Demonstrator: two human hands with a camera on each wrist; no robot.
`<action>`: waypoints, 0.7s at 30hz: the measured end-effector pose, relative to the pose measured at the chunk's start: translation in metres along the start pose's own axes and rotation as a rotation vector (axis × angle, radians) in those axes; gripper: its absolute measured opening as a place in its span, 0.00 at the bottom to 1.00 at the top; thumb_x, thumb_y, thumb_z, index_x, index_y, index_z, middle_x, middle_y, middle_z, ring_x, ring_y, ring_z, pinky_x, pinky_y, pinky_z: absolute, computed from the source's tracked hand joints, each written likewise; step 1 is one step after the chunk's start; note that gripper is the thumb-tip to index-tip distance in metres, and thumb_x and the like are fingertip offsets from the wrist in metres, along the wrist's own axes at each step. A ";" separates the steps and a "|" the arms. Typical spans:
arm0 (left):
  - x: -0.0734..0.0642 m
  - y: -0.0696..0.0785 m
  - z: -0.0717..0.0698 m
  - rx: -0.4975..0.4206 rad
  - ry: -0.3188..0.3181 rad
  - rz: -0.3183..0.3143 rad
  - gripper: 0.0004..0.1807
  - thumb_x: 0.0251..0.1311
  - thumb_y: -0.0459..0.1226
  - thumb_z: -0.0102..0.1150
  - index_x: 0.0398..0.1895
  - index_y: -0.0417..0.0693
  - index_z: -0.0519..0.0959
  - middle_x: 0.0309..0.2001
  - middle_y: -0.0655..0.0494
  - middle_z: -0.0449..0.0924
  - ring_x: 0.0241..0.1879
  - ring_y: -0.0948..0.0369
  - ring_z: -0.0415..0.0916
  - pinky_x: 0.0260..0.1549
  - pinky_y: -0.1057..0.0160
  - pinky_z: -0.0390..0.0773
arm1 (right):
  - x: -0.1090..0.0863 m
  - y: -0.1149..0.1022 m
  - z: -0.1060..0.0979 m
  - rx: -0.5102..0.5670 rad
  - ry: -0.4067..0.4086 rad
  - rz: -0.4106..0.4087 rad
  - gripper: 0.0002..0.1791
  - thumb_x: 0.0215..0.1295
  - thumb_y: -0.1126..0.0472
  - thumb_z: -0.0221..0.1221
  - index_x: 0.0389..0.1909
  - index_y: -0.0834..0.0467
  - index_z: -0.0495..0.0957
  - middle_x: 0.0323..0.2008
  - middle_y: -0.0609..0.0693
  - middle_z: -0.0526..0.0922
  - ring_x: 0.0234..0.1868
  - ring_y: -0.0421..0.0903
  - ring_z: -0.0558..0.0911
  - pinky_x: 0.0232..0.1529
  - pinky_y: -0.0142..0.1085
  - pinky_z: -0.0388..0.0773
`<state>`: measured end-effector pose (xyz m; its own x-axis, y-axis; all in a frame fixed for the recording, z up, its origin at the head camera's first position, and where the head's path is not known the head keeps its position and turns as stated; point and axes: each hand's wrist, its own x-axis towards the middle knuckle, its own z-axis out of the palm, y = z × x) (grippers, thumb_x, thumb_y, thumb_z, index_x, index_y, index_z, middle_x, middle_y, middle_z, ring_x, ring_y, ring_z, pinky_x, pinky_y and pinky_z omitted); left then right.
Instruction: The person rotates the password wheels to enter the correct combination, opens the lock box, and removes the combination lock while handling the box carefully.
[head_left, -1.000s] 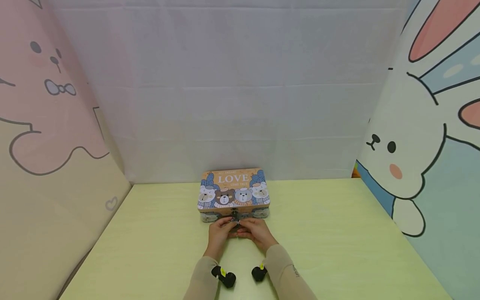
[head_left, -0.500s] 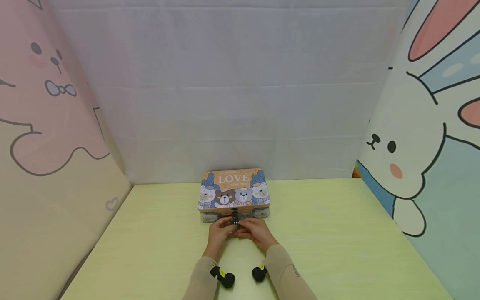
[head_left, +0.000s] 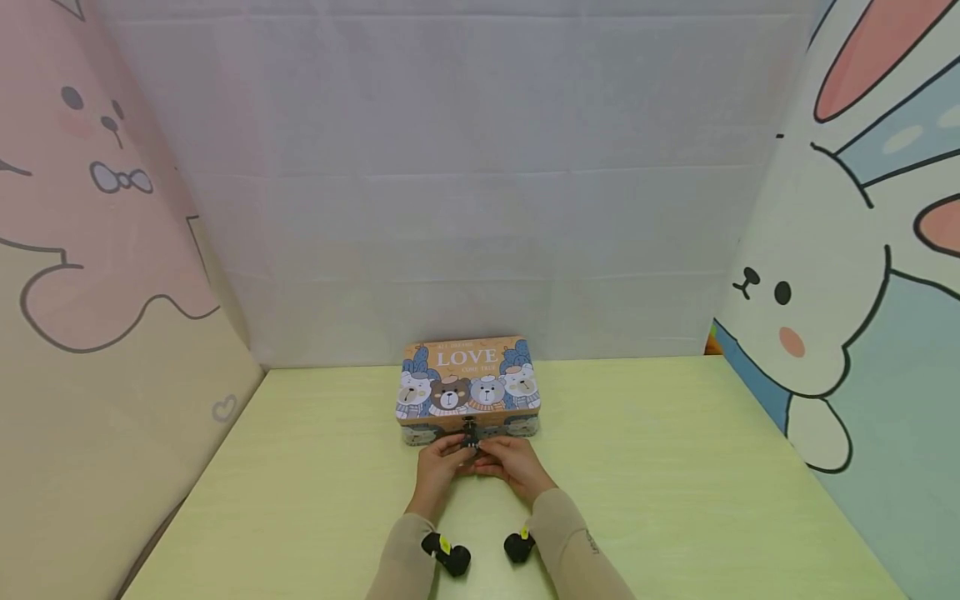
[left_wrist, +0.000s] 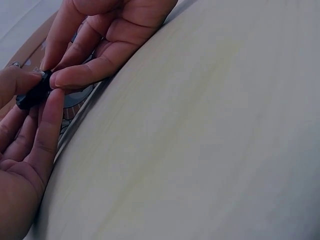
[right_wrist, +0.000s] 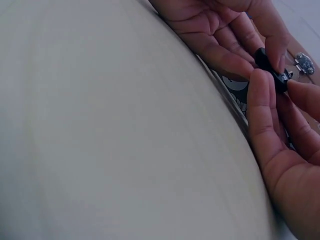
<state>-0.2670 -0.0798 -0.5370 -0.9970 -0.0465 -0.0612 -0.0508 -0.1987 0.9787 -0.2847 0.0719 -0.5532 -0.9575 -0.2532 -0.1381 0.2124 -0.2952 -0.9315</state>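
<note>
A small black padlock (head_left: pixel 471 443), with a row of pale marks that look like number wheels, is held in front of the tin box (head_left: pixel 468 379). My left hand (head_left: pixel 435 473) pinches it from the left between thumb and fingers. From the other side, my right hand (head_left: pixel 519 467) pinches it too, thumb and fingertips on its body. In the right wrist view the padlock (right_wrist: pixel 270 69) lies close to the box's metal clasp (right_wrist: pixel 304 63). Fingers hide much of it, so I cannot tell whether its shackle passes through the clasp. The box's lid, printed with bears and "LOVE", is down.
The pale yellow table (head_left: pixel 660 467) stretches out on both sides of the box. A white cloth backdrop (head_left: pixel 480 183) hangs behind it. Printed panels with a pink animal (head_left: pixel 112 233) and a white rabbit (head_left: pixel 817 250) flank the table. Black wrist cameras (head_left: pixel 448 554) sit by both sleeves.
The padlock between my fingers has tilted slightly, and its row of pale marks shows differently now. Both hands and the box stay where they were.
</note>
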 end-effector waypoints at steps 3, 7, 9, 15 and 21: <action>0.006 -0.010 -0.002 0.006 0.008 0.003 0.18 0.55 0.20 0.63 0.50 0.19 0.76 0.38 0.42 0.85 0.32 0.62 0.82 0.30 0.62 0.88 | 0.000 0.000 0.000 0.005 0.000 0.000 0.16 0.73 0.71 0.52 0.50 0.82 0.73 0.28 0.53 0.83 0.28 0.41 0.84 0.37 0.33 0.87; 0.013 -0.020 -0.004 0.012 0.005 0.003 0.18 0.56 0.21 0.64 0.50 0.21 0.77 0.38 0.42 0.85 0.33 0.63 0.82 0.29 0.63 0.87 | -0.001 -0.001 0.000 0.005 0.001 -0.001 0.15 0.72 0.71 0.52 0.50 0.82 0.73 0.28 0.53 0.83 0.29 0.41 0.84 0.37 0.34 0.87; 0.013 -0.021 -0.004 0.005 0.003 0.002 0.18 0.56 0.22 0.64 0.50 0.21 0.77 0.38 0.42 0.85 0.31 0.63 0.83 0.28 0.63 0.87 | -0.001 0.000 0.000 0.001 -0.001 -0.002 0.15 0.72 0.70 0.52 0.50 0.82 0.73 0.29 0.53 0.83 0.29 0.41 0.84 0.38 0.34 0.87; 0.013 -0.020 -0.004 0.004 0.018 -0.006 0.17 0.58 0.23 0.64 0.50 0.21 0.77 0.37 0.43 0.85 0.25 0.63 0.82 0.23 0.67 0.85 | 0.000 0.000 -0.001 -0.013 -0.005 -0.002 0.16 0.73 0.70 0.53 0.50 0.82 0.73 0.30 0.53 0.83 0.29 0.41 0.84 0.38 0.33 0.87; 0.012 -0.019 -0.004 0.020 0.028 0.006 0.17 0.57 0.23 0.65 0.49 0.20 0.77 0.37 0.42 0.85 0.24 0.64 0.82 0.22 0.68 0.85 | 0.000 -0.001 -0.001 -0.014 0.001 0.006 0.15 0.73 0.70 0.53 0.50 0.81 0.74 0.30 0.52 0.83 0.29 0.41 0.83 0.37 0.33 0.87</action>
<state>-0.2778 -0.0801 -0.5569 -0.9954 -0.0746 -0.0605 -0.0464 -0.1787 0.9828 -0.2848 0.0727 -0.5528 -0.9564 -0.2540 -0.1441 0.2155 -0.2809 -0.9352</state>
